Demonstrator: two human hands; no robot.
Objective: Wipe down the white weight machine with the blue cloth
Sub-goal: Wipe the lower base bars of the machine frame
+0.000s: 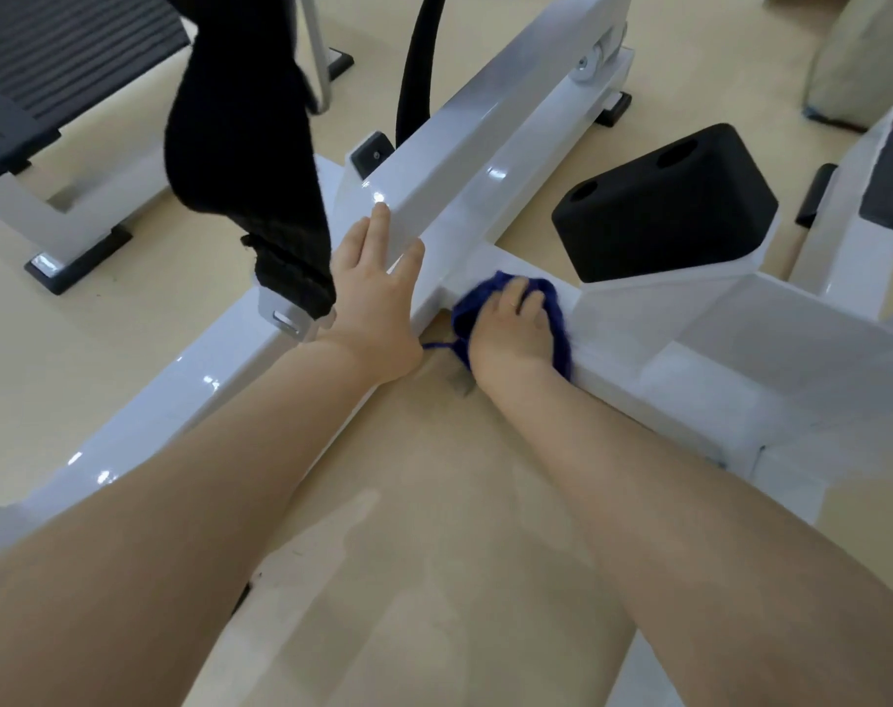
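Now blue cloth [490, 298] bunched under right grip [510, 331], on white weight machine [485, 140].

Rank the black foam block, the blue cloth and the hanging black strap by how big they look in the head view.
1. Hanging black strap, though it hangs nearer the camera, which may inflate it.
2. Black foam block, close to the strap in apparent size.
3. Blue cloth, clearly smallest, bunched and partly hidden under the right hand.

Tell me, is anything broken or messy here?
Nothing looks broken or spilled. The only small oddity is a loose thread trailing from the blue cloth onto the floor, beside the white weight machine.
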